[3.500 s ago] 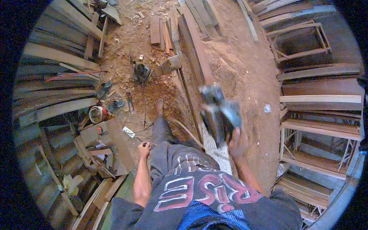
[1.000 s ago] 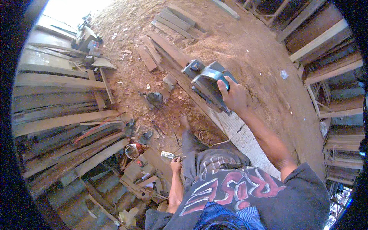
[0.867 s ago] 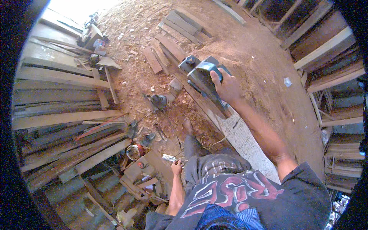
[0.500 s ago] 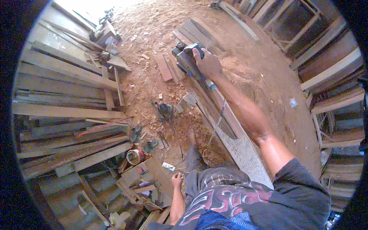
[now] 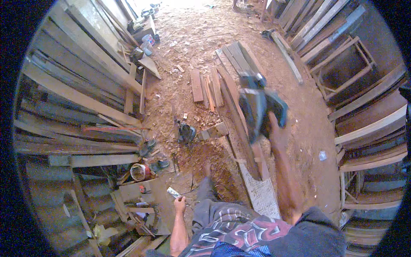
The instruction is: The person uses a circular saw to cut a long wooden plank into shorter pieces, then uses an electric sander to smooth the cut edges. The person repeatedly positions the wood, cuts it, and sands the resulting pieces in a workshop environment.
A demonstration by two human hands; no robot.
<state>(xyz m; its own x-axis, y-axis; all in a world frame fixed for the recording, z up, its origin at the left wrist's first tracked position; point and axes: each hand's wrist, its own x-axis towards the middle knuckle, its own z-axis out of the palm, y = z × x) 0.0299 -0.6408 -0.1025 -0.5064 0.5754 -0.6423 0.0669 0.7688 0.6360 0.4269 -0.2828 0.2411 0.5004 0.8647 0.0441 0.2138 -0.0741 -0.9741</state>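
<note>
An electric hand planer [image 5: 252, 112], dark and blurred by motion, is over a long narrow wooden board [image 5: 234, 100] on the right of centre. My right hand [image 5: 274, 127] is closed round its rear handle, with the arm stretched forward. The board lies on a long plank bench with a pale, rough near end [image 5: 262, 195]. Lower left, my left hand [image 5: 180, 200] is low beside my leg with its fingers pinched. A thin dark cord [image 5: 193, 198] meets those fingers. A small white printed card or pack [image 5: 173, 192] lies just beyond them.
A dark power tool [image 5: 186, 132] rests on the shavings left of the bench, beside a wood block [image 5: 213, 131]. A bucket [image 5: 138, 172] stands near a board with a red tool [image 5: 142, 188]. Timber stacks [image 5: 81, 85] line the left; frames and planks [image 5: 368, 124] line the right.
The planer and my right hand have come back toward me along the board, the arm bending. The whole view has shifted, and my left hand stays low by the leg.
</note>
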